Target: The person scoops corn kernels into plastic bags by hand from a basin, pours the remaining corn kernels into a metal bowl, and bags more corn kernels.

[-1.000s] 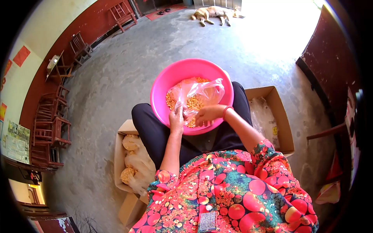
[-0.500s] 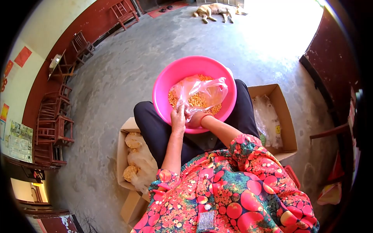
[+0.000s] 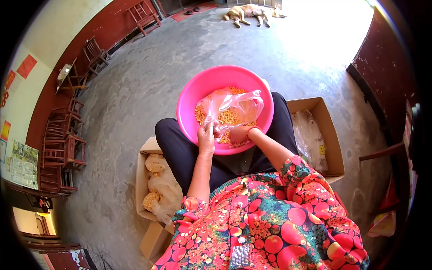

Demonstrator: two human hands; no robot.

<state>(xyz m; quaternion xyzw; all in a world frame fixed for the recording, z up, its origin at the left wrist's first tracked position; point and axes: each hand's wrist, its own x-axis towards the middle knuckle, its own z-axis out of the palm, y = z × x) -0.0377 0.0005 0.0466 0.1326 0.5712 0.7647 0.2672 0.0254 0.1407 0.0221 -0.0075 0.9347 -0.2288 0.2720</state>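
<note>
A pink basin point(image 3: 189, 99) sits on my lap with yellow-orange kernels, apparently corn point(image 3: 228, 116), inside. My left hand point(image 3: 207, 136) is closed on the edge of a clear plastic bag point(image 3: 249, 104), which spreads loosely over the kernels. Low in the basin, beside the bag, my right hand point(image 3: 240, 134) touches the kernels, a red bracelet on its wrist. Its fingertips are hidden, so I cannot tell how far they are closed.
At my left, a cardboard box point(image 3: 140, 180) holds filled bags point(image 3: 155, 163). Another cardboard box point(image 3: 332, 135) at my right holds clear plastic bags point(image 3: 310, 135). Wooden chairs point(image 3: 74, 150) line the left wall. A dog point(image 3: 252, 12) lies on the floor ahead.
My right hand has moved right, away from my left hand, and down among the kernels. My left hand keeps the bag in nearly the same place.
</note>
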